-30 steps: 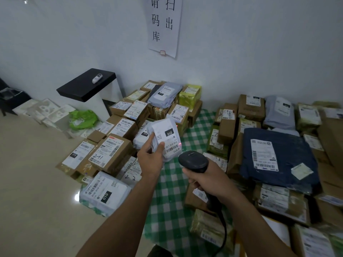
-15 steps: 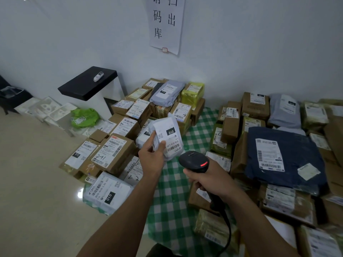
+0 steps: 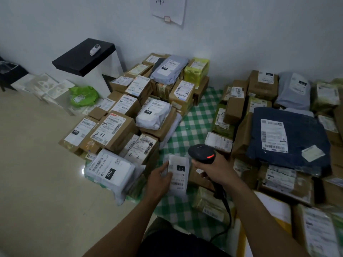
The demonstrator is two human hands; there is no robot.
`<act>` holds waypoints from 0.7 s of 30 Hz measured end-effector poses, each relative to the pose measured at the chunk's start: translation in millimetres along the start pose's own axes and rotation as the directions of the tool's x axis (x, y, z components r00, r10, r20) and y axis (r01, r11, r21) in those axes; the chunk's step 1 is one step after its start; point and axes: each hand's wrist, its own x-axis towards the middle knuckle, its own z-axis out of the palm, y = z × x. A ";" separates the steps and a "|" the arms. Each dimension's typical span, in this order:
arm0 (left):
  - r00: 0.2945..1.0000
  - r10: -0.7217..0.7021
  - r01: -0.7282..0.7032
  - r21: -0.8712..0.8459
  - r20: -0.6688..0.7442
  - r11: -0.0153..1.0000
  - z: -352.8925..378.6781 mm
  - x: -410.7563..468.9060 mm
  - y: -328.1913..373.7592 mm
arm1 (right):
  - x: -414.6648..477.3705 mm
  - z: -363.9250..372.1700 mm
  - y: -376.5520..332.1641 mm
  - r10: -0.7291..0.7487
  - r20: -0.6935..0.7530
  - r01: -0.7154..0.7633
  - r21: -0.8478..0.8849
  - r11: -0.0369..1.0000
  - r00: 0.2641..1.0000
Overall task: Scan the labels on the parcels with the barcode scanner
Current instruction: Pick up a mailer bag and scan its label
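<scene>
While my left hand (image 3: 159, 179) grips the small white parcel (image 3: 179, 175) by its left edge, label up, low over the green checked cloth (image 3: 191, 123), my right hand (image 3: 213, 169) is curled round the barcode scanner (image 3: 201, 153) handle just right of it. Red light is lit, and the cable (image 3: 227, 210) hangs back toward me. Left of the parcel is a white poly bag (image 3: 111, 169) marked 010, with a cardboard box (image 3: 113, 130) marked 241 behind it. Further right, a navy bag (image 3: 297, 138) lies on top of more boxes. Far back are a black shelf (image 3: 83, 56) by the wall and a paper notice (image 3: 168, 8) above.
</scene>
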 end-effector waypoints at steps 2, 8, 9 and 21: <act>1.000 -0.022 0.021 0.092 0.010 0.996 2.1 3.9 -17.5 | 0.8 3.9 6.3 0.007 0.005 -0.007 -0.005 1.000 1.000; 0.999 -0.009 0.030 0.413 -0.053 0.910 9.1 -0.2 -49.7 | 4.2 7.3 18.0 -0.007 -0.008 0.007 -0.018 1.000 1.000; 0.996 0.020 0.021 0.452 -0.085 0.892 10.9 -3.4 -51.7 | 4.8 7.6 17.2 -0.012 -0.015 0.012 -0.017 1.000 1.000; 0.952 0.038 -0.257 0.721 0.305 0.643 4.0 -8.6 -67.1 | 13.9 17.4 28.3 0.006 0.046 -0.007 0.021 1.000 0.999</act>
